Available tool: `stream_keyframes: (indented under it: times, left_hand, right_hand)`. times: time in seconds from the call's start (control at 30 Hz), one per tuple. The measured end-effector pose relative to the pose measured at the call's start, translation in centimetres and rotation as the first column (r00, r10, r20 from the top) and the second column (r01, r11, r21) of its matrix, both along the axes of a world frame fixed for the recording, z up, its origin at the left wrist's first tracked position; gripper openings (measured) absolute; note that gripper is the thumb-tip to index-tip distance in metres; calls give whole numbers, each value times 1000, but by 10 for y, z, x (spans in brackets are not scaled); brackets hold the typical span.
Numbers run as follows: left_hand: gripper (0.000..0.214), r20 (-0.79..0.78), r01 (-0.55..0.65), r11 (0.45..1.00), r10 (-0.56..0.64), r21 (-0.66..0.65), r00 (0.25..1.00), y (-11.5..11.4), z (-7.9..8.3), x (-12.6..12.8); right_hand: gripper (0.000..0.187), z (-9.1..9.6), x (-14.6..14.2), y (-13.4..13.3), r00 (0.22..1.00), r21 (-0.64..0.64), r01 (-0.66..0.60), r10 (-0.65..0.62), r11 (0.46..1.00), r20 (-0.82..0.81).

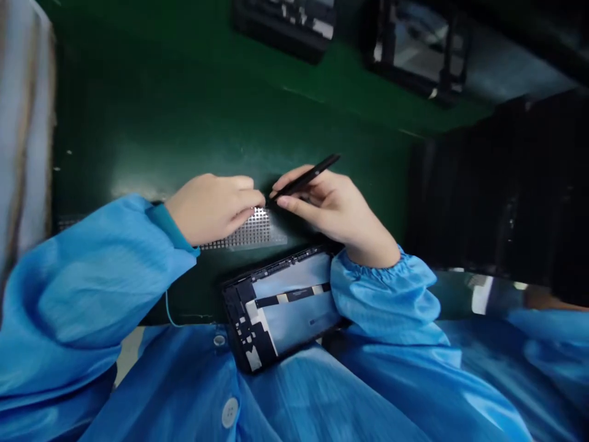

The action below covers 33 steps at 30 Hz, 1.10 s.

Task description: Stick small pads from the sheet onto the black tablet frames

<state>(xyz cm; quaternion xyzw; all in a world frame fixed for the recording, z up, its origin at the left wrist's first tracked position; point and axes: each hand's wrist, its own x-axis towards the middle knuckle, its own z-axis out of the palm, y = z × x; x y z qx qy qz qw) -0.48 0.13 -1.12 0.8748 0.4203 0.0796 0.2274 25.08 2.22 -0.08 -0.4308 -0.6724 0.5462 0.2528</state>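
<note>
My left hand rests with curled fingers on a sheet of small silver parts lying on the green work surface; its fingertips press the sheet's top edge. My right hand grips black tweezers, whose tips point left and meet the sheet near my left fingertips. An open black tablet frame with pale panels and black tape lies near the table's front edge, partly under my right blue sleeve.
Dark trays holding devices sit at the far side of the green surface. A tall black block stands to the right. A pale curtain-like surface hangs at the left edge.
</note>
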Motion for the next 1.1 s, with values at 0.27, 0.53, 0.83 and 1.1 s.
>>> stream_keyframes:
  times: [0.27,0.53,0.83,1.1]
  left_hand:
    - [36,-75,50,997,-45,63,996,1,2,-1]
    - [40,85,-2,996,-6,94,996,-2,-10,-4]
    - [44,19,46,997,-48,54,999,-4,-5,1]
    - [37,80,56,998,-58,34,995,-2,-7,-6]
  right_hand:
    - [34,5,0,-3,1000,16,18,-18,1000,7]
    - [20,18,4,-17,990,-47,87,-92,995,-107]
    - [20,33,-9,-123,854,77,519,-514,851,-78]
    - [34,9,-2,-16,993,68,105,-108,992,56]
